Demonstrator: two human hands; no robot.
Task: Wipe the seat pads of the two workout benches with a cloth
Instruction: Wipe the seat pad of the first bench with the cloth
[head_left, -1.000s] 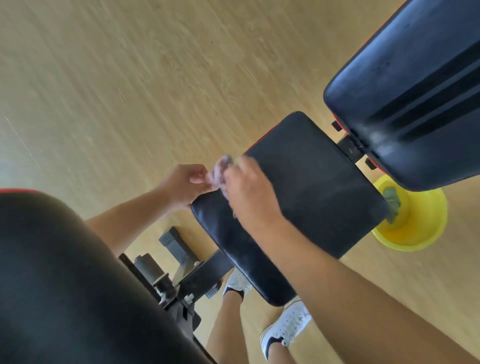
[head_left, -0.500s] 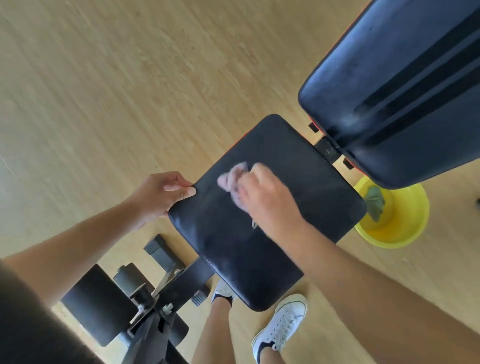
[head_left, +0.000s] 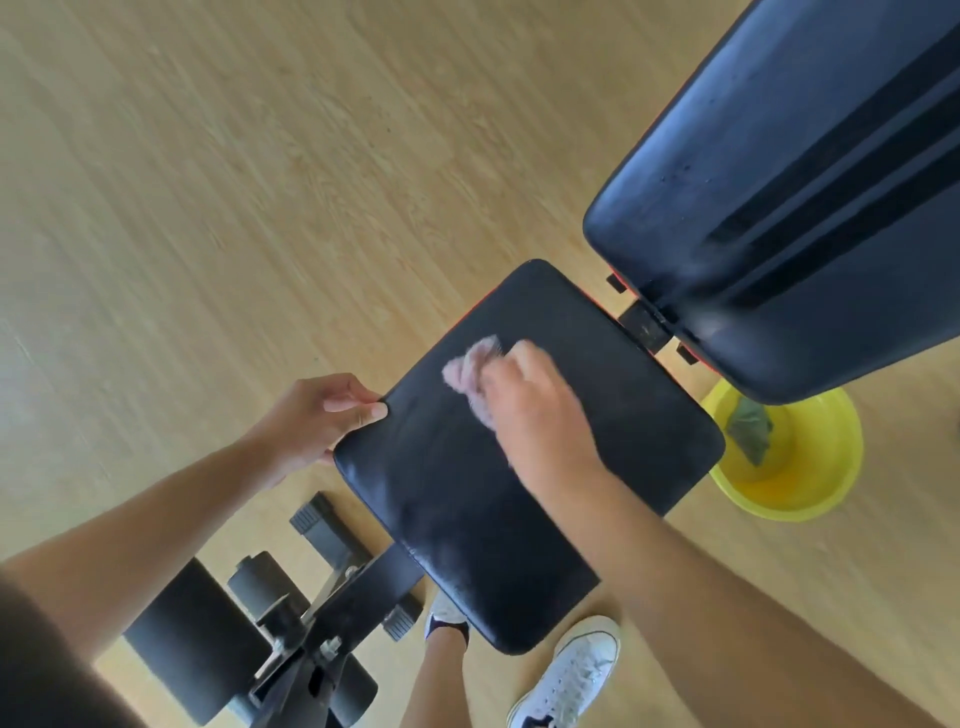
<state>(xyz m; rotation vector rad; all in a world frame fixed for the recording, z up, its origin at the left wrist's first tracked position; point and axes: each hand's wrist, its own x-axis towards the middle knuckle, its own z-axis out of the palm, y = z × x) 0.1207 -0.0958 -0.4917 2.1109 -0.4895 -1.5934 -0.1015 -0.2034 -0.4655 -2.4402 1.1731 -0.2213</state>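
Observation:
The black seat pad (head_left: 467, 499) of a workout bench lies tilted across the middle of the view, with damp streaks on its near half. My right hand (head_left: 535, 415) presses a small pink cloth (head_left: 470, 366) onto the pad's upper middle. My left hand (head_left: 317, 421) grips the pad's left corner, thumb on top. The bench's black back pad (head_left: 810, 208) fills the upper right. Only this one bench is in view.
A yellow basin (head_left: 810, 483) holding a green cloth (head_left: 748, 428) stands on the wooden floor under the back pad. Black foam rollers (head_left: 192, 639) and the bench frame (head_left: 332, 597) sit lower left. My feet in white shoes (head_left: 571, 670) stand beside the pad.
My right hand has carried the cloth from the pad's left corner up toward its middle. My left hand let go of the cloth and took hold of the pad's left corner.

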